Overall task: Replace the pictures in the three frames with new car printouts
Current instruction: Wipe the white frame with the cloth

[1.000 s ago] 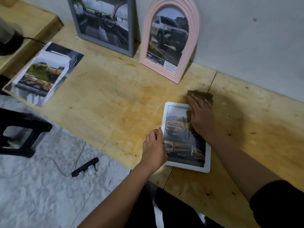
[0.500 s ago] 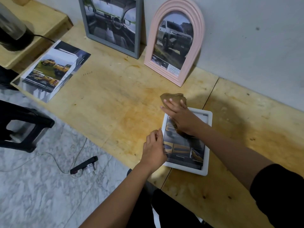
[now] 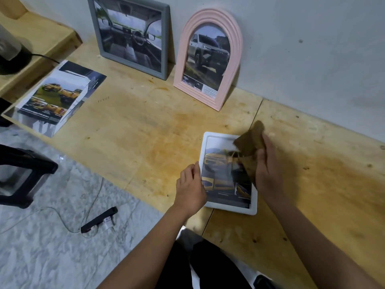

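A white frame lies flat on the wooden table, showing a yellow car printout. My left hand rests on its left edge, steadying it. My right hand grips a brown cloth, lifted a little above the frame's upper right part. A grey frame with a car-interior picture and a pink arched frame with a silver truck picture lean upright against the wall.
A stack of car printouts lies at the table's left end. A dark appliance with a cable stands on a side shelf. A black stool and a power strip are on the floor.
My right hand has moved with the cloth from the frame's top left to its right side and raised it off the glass. The left hand stays on the frame's edge.
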`<action>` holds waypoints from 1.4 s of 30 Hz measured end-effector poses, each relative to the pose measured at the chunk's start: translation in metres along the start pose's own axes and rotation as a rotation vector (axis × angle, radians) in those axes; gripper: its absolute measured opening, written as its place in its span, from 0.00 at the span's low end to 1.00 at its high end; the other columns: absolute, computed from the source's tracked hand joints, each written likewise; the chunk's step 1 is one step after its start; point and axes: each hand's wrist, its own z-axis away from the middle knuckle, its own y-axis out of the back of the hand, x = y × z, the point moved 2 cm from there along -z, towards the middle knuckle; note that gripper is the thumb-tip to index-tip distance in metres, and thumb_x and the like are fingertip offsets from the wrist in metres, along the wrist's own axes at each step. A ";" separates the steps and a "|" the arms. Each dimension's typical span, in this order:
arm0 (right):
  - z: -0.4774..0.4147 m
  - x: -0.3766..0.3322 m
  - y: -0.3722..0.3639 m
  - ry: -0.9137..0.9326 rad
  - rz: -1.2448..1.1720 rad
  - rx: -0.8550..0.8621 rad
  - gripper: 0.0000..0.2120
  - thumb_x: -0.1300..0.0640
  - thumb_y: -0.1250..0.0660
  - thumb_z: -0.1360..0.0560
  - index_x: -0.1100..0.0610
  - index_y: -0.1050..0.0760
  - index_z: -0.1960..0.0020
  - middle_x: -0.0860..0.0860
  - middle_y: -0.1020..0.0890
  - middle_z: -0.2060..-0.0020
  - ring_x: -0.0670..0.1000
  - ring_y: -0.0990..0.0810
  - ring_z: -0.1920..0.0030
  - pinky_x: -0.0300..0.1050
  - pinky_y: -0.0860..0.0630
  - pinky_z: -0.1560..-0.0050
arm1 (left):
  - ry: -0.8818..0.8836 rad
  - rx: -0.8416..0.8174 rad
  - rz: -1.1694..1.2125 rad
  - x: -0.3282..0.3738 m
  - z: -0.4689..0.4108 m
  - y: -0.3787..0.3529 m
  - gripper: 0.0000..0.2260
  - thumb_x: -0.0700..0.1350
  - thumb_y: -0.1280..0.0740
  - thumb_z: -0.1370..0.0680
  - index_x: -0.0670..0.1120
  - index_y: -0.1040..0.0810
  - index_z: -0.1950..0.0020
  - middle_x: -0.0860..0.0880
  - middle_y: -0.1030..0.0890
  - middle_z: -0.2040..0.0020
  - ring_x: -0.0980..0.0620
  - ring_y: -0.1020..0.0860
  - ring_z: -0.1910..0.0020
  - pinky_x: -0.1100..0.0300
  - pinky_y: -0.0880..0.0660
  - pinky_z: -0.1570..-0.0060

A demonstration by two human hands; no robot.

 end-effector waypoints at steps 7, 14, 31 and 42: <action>0.007 0.035 -0.054 -0.078 0.541 -0.021 0.29 0.52 0.58 0.22 0.62 0.50 0.24 0.56 0.48 0.24 0.54 0.54 0.24 0.49 0.62 0.27 | -0.051 -0.032 -0.017 -0.008 -0.002 -0.013 0.27 0.42 0.52 0.19 0.41 0.63 0.24 0.48 0.64 0.23 0.51 0.66 0.25 0.48 0.66 0.29; 0.000 0.029 -0.080 -0.018 0.478 0.017 0.26 0.55 0.55 0.22 0.63 0.44 0.26 0.57 0.41 0.26 0.54 0.45 0.24 0.44 0.59 0.28 | -0.064 -0.058 0.029 -0.010 -0.003 -0.012 0.27 0.41 0.52 0.19 0.41 0.64 0.25 0.48 0.64 0.23 0.52 0.66 0.25 0.48 0.66 0.29; 0.001 0.031 -0.029 0.065 0.045 -0.767 0.14 0.52 0.44 0.26 0.47 0.19 0.53 0.45 0.17 0.55 0.44 0.22 0.52 0.43 0.28 0.51 | -0.099 -0.097 0.005 -0.013 -0.001 -0.011 0.28 0.43 0.53 0.19 0.39 0.67 0.26 0.45 0.67 0.24 0.50 0.69 0.26 0.46 0.68 0.29; -0.006 -0.008 0.008 -0.184 0.174 -1.008 0.12 0.55 0.42 0.29 0.52 0.22 0.66 0.49 0.21 0.64 0.50 0.24 0.59 0.39 0.27 0.52 | -0.066 -0.088 0.007 -0.009 0.000 -0.007 0.29 0.44 0.52 0.19 0.41 0.66 0.25 0.48 0.66 0.24 0.51 0.67 0.26 0.47 0.67 0.28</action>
